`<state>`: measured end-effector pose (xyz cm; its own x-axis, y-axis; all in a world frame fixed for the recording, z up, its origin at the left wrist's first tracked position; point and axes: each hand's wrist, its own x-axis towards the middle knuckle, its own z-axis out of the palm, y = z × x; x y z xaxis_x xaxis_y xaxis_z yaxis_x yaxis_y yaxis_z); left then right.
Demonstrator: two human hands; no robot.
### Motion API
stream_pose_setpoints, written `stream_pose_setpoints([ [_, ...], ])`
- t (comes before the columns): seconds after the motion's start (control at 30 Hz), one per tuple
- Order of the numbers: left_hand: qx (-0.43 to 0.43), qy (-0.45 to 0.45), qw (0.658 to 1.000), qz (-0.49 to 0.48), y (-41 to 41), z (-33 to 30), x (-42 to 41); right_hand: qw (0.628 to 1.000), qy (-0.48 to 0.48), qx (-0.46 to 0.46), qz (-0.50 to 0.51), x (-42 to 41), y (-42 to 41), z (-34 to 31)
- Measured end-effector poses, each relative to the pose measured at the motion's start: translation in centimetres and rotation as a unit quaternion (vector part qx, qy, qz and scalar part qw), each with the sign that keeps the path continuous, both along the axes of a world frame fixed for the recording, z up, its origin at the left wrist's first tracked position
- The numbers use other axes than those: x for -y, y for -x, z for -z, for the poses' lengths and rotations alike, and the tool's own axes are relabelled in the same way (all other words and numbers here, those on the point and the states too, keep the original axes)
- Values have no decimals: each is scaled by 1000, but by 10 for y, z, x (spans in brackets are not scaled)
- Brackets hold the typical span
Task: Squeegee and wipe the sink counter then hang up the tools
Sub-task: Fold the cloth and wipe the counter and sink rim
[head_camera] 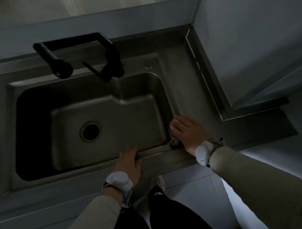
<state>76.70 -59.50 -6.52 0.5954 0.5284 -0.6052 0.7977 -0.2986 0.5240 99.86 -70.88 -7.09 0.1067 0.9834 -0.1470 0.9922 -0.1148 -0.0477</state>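
Observation:
The steel sink counter (183,75) surrounds a deep basin (109,123) with a round drain (90,131). My right hand (188,130) lies flat on the counter at the basin's right front corner, pressing a pale cloth (172,126) whose edge shows under the fingers. A small dark piece (175,143) pokes out below the palm; I cannot tell what it is. My left hand (130,164) rests on the sink's front rim, fingers curled over the edge, holding nothing. No squeegee is clearly visible.
A black faucet (108,58) with a pull-out spray head (55,63) stands behind the basin. A raised steel backsplash and wall (253,52) close off the right side. The counter's front edge (42,201) runs below my hands; my legs and shoe show on the floor.

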Motion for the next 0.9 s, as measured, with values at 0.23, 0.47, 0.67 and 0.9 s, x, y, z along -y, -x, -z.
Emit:
stream_pose_setpoints([
  [0.23, 4, 7, 1000, 21, 13, -2, 1, 971, 68, -193, 121, 29, 17, 8],
  [0.47, 18, 1, 998, 54, 42, -4, -12, 892, 36, -285, 350, 32, 61, 16],
  [0.67, 35, -17, 993, 109, 63, -7, -22, 873, 33, -290, 390, 11, 98, 11],
  [0.9, 82, -37, 982, 166, 83, -11, -33, 860, 37, -330, 388, -26, 150, 12],
])
